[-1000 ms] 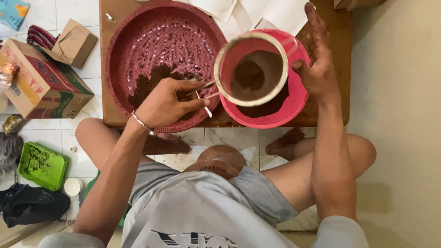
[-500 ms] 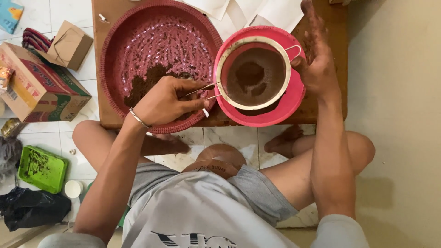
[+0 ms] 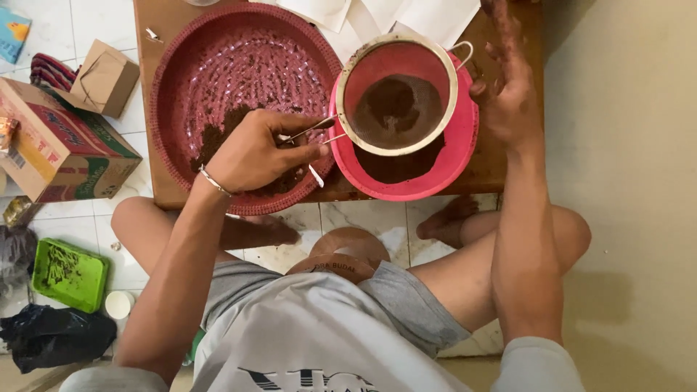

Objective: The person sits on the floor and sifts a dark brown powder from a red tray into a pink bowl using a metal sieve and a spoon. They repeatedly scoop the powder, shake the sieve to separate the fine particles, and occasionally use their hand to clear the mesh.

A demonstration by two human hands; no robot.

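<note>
Desk (image 3: 517, 156): low wooden top carrying all work items. Tray (image 3: 181, 94): wide dark-red woven round, under and beyond the left hand, with a brown powder heap beneath that hand. Bowl (image 3: 435, 181): pink plastic, between the two hands. Sieve (image 3: 396, 94): metal mesh, pale rim, held over the bowl, brown powder (image 3: 396, 109) in its centre. Left hand (image 3: 254, 152) clamped on the wire handle. Right hand (image 3: 508, 94) open, fingers spread, at the sieve's far rim. Judgement: sieve light, stiff-rimmed, mesh dentable; grip the handle, keep level, as loose powder spills readily.
</note>
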